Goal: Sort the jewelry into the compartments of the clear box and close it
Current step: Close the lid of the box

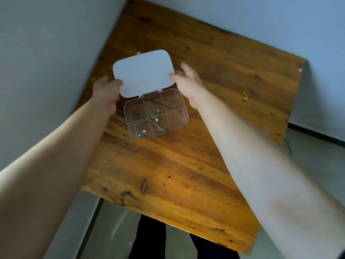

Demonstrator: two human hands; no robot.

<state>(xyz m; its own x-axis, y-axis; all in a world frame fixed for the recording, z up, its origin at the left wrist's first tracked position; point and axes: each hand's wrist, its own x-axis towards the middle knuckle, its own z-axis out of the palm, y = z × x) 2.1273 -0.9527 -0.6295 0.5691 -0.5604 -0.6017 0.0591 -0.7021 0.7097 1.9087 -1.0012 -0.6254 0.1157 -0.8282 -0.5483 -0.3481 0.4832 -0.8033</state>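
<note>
1. The box sits open on the table, between and just below the two hands. Its lid stands raised on the hinge.
2. The left hand pinches the lid's left edge; the right hand has its fingertips on the lid's right edge. Both grip only the lid, one at each side.
3. Chains lie in the middle compartments, and another chain lies in the near-left compartment. The compartments toward the right hand look bare.
4. A gold piece lies loose on the table, well to the right of the right hand, outside the box.
5. Judgement: sorting is mostly done. The grip suggests closing is in hand. Remaining: the lid is not yet shut, and the gold piece, if part of the set, is unsorted.
</note>
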